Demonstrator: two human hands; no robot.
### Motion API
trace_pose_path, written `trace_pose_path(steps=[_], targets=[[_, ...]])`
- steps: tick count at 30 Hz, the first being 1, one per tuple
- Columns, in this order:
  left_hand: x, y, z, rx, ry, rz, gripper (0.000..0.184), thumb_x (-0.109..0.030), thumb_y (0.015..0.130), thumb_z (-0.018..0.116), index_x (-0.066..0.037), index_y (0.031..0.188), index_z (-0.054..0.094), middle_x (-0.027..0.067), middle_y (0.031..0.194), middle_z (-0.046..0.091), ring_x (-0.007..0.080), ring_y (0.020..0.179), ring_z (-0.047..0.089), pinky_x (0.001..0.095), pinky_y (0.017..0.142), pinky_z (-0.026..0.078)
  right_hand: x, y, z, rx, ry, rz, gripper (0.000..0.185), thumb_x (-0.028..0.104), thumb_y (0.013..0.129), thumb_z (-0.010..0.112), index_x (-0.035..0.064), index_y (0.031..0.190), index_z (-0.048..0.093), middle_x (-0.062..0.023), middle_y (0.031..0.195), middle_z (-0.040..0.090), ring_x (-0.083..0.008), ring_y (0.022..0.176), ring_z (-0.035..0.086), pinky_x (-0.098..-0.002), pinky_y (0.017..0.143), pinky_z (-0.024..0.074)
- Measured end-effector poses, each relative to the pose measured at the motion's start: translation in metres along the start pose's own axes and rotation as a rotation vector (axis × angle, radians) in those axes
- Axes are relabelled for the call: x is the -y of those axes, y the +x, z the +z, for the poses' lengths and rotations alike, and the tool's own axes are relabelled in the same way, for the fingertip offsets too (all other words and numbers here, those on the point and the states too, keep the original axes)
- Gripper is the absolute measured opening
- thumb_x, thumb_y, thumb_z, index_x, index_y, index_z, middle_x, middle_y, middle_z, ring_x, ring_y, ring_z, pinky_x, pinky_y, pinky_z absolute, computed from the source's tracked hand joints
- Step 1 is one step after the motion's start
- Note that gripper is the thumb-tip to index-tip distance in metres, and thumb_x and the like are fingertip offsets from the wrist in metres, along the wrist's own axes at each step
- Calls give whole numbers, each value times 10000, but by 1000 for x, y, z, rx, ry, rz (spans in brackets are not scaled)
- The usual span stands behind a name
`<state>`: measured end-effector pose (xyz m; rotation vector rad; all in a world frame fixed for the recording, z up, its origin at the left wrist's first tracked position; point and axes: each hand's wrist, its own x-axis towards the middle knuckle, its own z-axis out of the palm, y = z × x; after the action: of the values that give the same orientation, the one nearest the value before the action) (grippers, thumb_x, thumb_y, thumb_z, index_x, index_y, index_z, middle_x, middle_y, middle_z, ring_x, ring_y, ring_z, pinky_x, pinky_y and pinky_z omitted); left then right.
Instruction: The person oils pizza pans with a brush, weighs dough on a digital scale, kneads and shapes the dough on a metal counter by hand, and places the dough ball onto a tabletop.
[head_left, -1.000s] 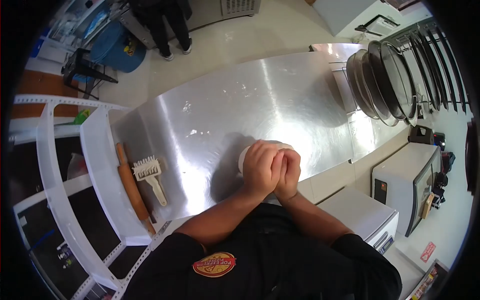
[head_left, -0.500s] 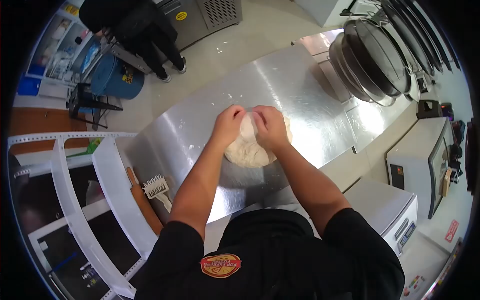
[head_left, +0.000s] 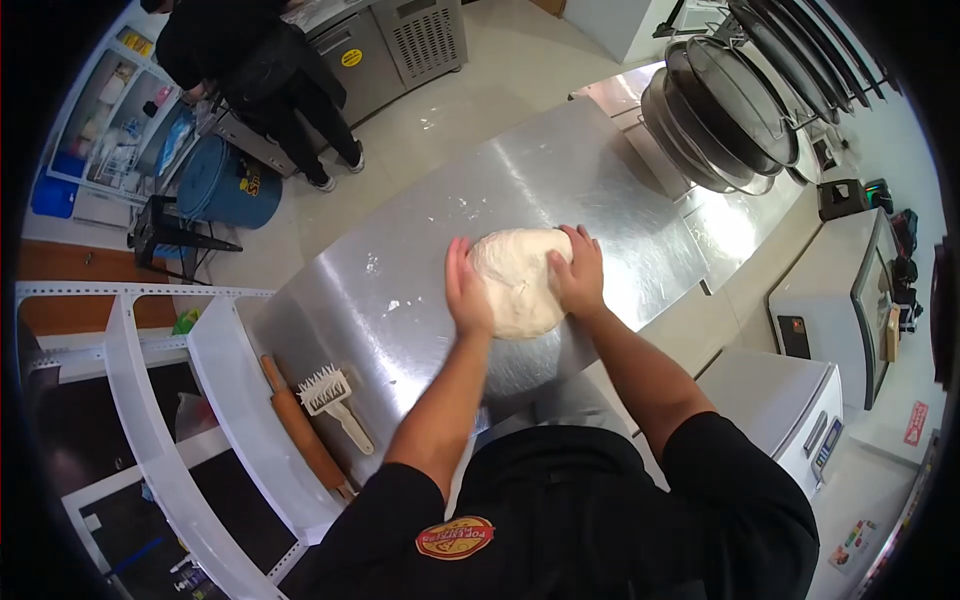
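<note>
A thick, pale lump of dough (head_left: 522, 285) lies on the steel table (head_left: 400, 250), roughly rounded, with a few creases on top. My left hand (head_left: 468, 290) cups its left side, fingers pointing away from me along the edge. On the opposite side my right hand (head_left: 582, 275) holds the dough, its thumb on the top surface and its fingers around the far right edge. The dough sits between both palms.
To the left lie a spiked dough docker (head_left: 335, 400) and a wooden rolling pin (head_left: 303, 430), beside a white shelf frame (head_left: 235, 400). Round pans (head_left: 715, 115) hang or stack at upper right. A person in black (head_left: 260, 70) stands across the aisle near a blue bin (head_left: 230, 180).
My hands have moved apart from the far top of the dough to its two sides. The dough's top, earlier partly covered and folded, now shows as a rounder lump.
</note>
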<state>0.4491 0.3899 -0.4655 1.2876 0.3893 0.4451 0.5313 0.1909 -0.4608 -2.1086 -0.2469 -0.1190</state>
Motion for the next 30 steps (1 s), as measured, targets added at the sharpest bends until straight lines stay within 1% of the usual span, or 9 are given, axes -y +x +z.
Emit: trace_pose_path(steps=[4,6,9,11,16,18,20,22,30], targets=[[-22,-85,38,-222,-224,-178,592,-262,1130,489,-7,1629,296,203,1670,352,261,1502,386,384,1190,383,64,34,19,190,-30,39,471,374,1066,572,-19,1313,654,-205,1322,662,-318,1230,623,-409,1070,477],[-8,-79,16,-239,-79,-132,560,-282,1127,495,-8,1594,353,200,1630,404,252,1472,423,376,1176,396,101,56,-2,652,257,310,437,357,1098,539,-7,1309,657,-165,1299,678,-305,1191,636,-379,1063,484],[-19,-35,-17,-258,225,-10,511,-321,1121,509,-10,1524,467,195,1550,508,235,1410,497,361,1147,421,81,55,-22,636,672,392,475,379,1063,571,-17,1312,653,-206,1235,679,-311,1127,648,-388,988,503],[-87,4,1,207,263,-129,390,-340,1106,553,-10,1302,621,132,1331,660,184,1241,600,338,1031,477,84,51,-20,650,874,436,495,390,1046,587,-22,1313,652,-226,1203,680,-315,1095,654,-393,950,512],[-137,14,29,498,725,-596,300,-283,1089,580,4,1118,658,101,1137,718,217,1055,663,354,897,501,124,-27,-11,464,138,400,357,302,1018,615,-12,1174,683,-182,1053,672,-340,1016,649,-428,880,494],[-106,-36,29,352,1002,190,216,-215,1056,584,-26,1124,663,100,1080,721,278,1007,662,405,855,484,125,-70,-8,338,37,313,283,253,1003,624,-1,1110,691,-166,1031,666,-358,1006,642,-450,887,482],[-90,-56,24,280,974,326,197,-201,1041,582,-41,1120,666,97,1066,722,293,1005,659,426,867,480,110,-104,6,-42,28,-127,129,156,954,635,39,996,669,-147,1067,679,-380,1003,632,-484,921,465],[-76,-63,21,118,893,635,170,-171,1011,580,-71,1112,673,91,1040,723,323,1001,652,468,892,471,96,-103,17,-55,-9,-210,111,142,944,635,47,993,663,-147,1078,683,-376,1008,634,-487,930,462],[-32,37,23,76,1072,594,171,-121,966,586,-94,1107,680,75,1112,730,328,1051,659,474,964,467,75,-8,60,-169,-206,-384,115,65,924,652,45,1035,673,-130,1048,688,-338,997,643,-449,961,464]])
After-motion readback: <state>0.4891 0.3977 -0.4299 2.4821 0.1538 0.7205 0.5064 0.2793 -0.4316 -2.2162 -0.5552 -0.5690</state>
